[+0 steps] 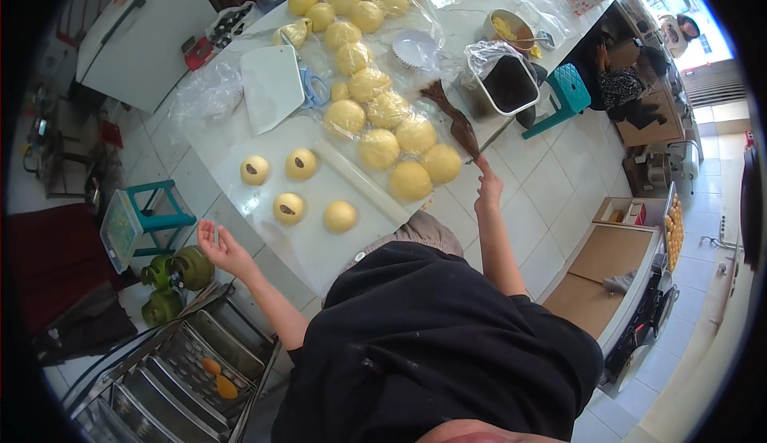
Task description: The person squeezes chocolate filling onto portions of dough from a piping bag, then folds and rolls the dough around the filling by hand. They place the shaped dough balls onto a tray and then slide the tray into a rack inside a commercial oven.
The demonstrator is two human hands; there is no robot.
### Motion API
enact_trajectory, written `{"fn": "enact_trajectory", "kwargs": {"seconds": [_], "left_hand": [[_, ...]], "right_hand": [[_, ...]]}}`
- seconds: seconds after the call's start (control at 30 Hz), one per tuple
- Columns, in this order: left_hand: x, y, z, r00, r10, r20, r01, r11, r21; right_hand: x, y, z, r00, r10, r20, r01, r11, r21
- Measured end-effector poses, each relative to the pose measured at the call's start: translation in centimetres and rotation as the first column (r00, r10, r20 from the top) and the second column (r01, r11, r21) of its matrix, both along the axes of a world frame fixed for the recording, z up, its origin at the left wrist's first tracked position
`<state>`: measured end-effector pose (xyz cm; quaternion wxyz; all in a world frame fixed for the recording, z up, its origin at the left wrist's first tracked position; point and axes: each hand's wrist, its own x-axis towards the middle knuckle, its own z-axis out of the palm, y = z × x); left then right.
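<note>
My right hand grips a dark brown, chocolate-smeared piping bag by its end, at the table's right edge. My left hand is raised by the table's left edge, palm up, fingers loosely curled and apart, holding nothing. Between them on the white table, several small dough balls lie beside a pale rolling pin, some with a brown dab on top. Several larger dough rounds sit under clear plastic film beyond the pin.
A white board with blue scissors, a dark-filled tub and a bowl are on the table. Around it stand stools, green gas cylinders, a tray rack and a counter. Other people are at the upper right.
</note>
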<state>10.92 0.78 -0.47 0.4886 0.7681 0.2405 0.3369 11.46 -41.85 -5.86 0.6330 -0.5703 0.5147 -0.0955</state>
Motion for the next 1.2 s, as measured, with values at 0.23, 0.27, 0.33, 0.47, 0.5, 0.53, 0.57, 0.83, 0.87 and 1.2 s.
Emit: {"fn": "enact_trajectory", "kwargs": {"seconds": [0.23,0.27,0.33,0.47,0.5,0.53,0.57,0.83,0.87,1.2], "left_hand": [[-0.1,0.6,-0.1,1.000,-0.007,0.022,0.008,0.999,-0.031],[-0.2,0.7,-0.2,1.000,0.002,0.012,-0.002,1.000,-0.017],[-0.3,0.9,-0.2,1.000,0.014,0.009,-0.014,1.000,-0.016],[-0.4,1.2,-0.4,0.999,0.031,-0.010,-0.032,0.999,-0.010],[-0.4,1.2,-0.3,0.999,0.034,-0.010,-0.034,0.999,-0.009],[-0.4,1.2,-0.4,0.999,0.033,-0.013,-0.033,0.999,-0.007],[-0.4,1.2,-0.5,0.999,0.031,-0.016,-0.031,1.000,-0.004],[-0.6,1.2,-0.9,1.000,0.024,-0.019,-0.024,1.000,-0.009],[-0.8,1.3,-1.0,1.000,0.025,-0.018,-0.025,1.000,-0.016],[-2.0,-1.1,-0.5,1.000,0.000,-0.016,-0.001,0.999,-0.041]], "right_hand": [[0.8,-1.1,-2.1,0.996,0.071,-0.060,-0.066,0.994,0.084],[0.8,-1.2,-2.1,0.996,0.069,-0.053,-0.062,0.992,0.113],[1.0,-1.5,-2.2,0.996,0.078,-0.033,-0.073,0.989,0.132],[1.3,-1.3,-1.8,0.999,0.041,-0.008,-0.038,0.973,0.228],[1.3,-1.3,-2.0,0.999,0.044,-0.008,-0.041,0.973,0.229],[1.3,-1.5,-2.3,1.000,0.022,-0.007,-0.020,0.965,0.262],[1.2,-1.7,-2.5,1.000,0.001,-0.008,0.002,0.955,0.296],[1.0,-2.6,-2.6,0.999,-0.014,-0.040,0.028,0.919,0.394],[0.9,-2.6,-2.3,0.999,-0.025,-0.031,0.036,0.899,0.436],[-1.0,-3.3,1.5,0.936,-0.043,0.349,-0.201,0.749,0.631]]}}
